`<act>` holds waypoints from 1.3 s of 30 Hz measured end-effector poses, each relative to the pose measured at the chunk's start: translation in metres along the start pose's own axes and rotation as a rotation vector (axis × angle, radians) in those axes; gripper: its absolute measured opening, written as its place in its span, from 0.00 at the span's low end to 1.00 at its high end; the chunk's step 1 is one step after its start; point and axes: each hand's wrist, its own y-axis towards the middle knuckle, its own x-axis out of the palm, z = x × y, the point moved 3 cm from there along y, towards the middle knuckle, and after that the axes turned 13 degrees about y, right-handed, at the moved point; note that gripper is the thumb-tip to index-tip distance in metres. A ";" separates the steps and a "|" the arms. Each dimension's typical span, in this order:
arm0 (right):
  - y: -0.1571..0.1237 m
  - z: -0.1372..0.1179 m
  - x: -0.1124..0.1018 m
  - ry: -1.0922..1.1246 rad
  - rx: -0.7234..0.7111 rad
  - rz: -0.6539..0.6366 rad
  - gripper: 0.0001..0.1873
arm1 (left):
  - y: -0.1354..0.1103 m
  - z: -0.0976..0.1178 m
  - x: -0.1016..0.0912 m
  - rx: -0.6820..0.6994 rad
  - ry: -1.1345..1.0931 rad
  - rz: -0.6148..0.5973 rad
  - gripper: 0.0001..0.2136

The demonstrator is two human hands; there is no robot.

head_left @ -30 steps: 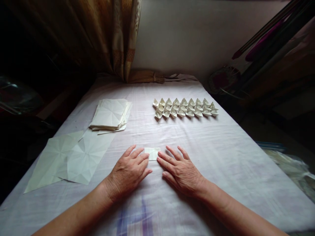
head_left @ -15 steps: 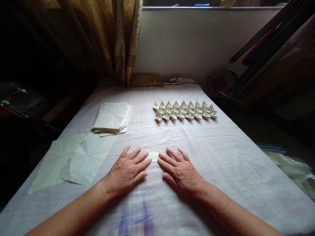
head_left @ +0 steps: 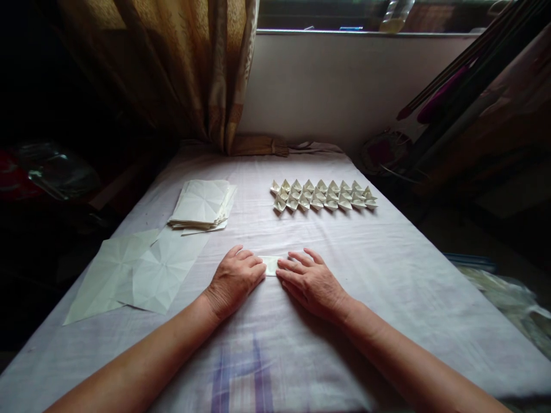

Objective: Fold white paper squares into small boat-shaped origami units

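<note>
A small folded strip of white paper (head_left: 271, 264) lies on the cloth-covered table (head_left: 387, 275) between my two hands. My left hand (head_left: 235, 279) rests palm down at its left end, fingers curled, fingertips pressing on the paper. On the other end, my right hand (head_left: 310, 282) has its fingertips on the paper, fingers bent and close together. Most of the strip is covered by my fingers. Two rows of small folded paper boats (head_left: 323, 195) stand further back.
A stack of creased white sheets (head_left: 203, 203) sits at the back left, with two loose creased sheets (head_left: 138, 274) nearer the left edge. A brown curtain (head_left: 193, 69) hangs behind. Clutter and poles fill the right side beyond the table edge.
Both hands have drawn together onto the small folded paper, and their fingers went from spread flat to curled over its ends. The view has tilted upward a little.
</note>
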 end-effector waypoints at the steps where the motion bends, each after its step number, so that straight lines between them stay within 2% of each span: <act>1: 0.003 0.002 0.000 0.005 -0.014 0.007 0.14 | 0.003 -0.001 0.001 0.012 0.009 0.003 0.10; 4: 0.015 0.011 0.000 0.011 -0.021 0.012 0.14 | 0.012 -0.004 0.004 0.021 0.043 0.008 0.06; 7: 0.033 0.021 0.001 -0.005 0.033 -0.001 0.13 | 0.022 -0.010 0.011 -0.027 0.046 -0.012 0.06; 11: 0.051 0.025 0.006 0.004 0.132 0.002 0.15 | 0.028 -0.018 0.021 -0.167 0.010 -0.038 0.05; 15: 0.051 0.018 0.018 0.037 0.184 -0.066 0.22 | 0.021 -0.024 0.029 -0.281 -0.122 -0.032 0.06; 18: 0.047 0.015 0.024 0.055 0.198 -0.116 0.27 | 0.016 -0.023 0.031 -0.267 -0.142 -0.069 0.08; 22: 0.045 0.015 0.025 0.089 0.207 -0.150 0.31 | 0.015 -0.019 0.028 -0.251 -0.070 -0.034 0.12; 27: 0.044 0.016 0.027 0.122 0.221 -0.169 0.32 | 0.013 -0.013 0.025 -0.259 -0.070 0.015 0.10; 32: 0.041 0.016 0.030 0.126 0.249 -0.174 0.31 | 0.009 -0.007 0.026 -0.278 -0.069 -0.020 0.13; 39: 0.031 0.025 0.024 0.109 0.254 -0.186 0.34 | 0.004 -0.007 0.025 -0.230 -0.116 -0.061 0.11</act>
